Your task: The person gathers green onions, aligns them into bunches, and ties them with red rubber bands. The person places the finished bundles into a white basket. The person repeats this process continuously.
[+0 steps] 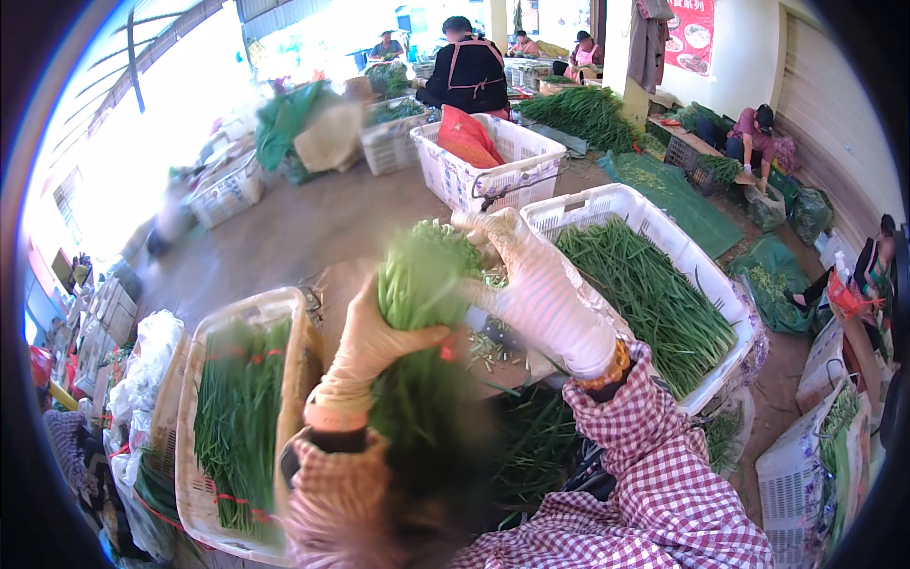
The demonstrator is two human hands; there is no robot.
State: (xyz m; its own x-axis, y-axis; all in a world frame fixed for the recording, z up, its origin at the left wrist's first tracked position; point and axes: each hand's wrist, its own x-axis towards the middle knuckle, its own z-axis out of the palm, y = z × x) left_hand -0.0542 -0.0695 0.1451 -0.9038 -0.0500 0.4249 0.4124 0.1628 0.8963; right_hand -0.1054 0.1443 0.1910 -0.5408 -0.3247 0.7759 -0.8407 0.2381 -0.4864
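My left hand, in a pale thin glove, grips a thick bundle of chive-like green stalks. The pale cut ends point up and away from me, while the darker leaves hang toward my lap. A bit of red tie shows beside my left thumb. My right hand, gloved too, is beside the bundle's cut ends with thumb and fingers spread; whether it touches them I cannot tell. Below lies a board with short cut pieces. Loose dark leaves lie near my lap. A blur covers part of the view.
At left, a white crate holds red-tied bundles. Another crate at right contains loose green stalks. Ahead, a crate has a red bag inside. A green sheet covers some floor. Several people sit farther off.
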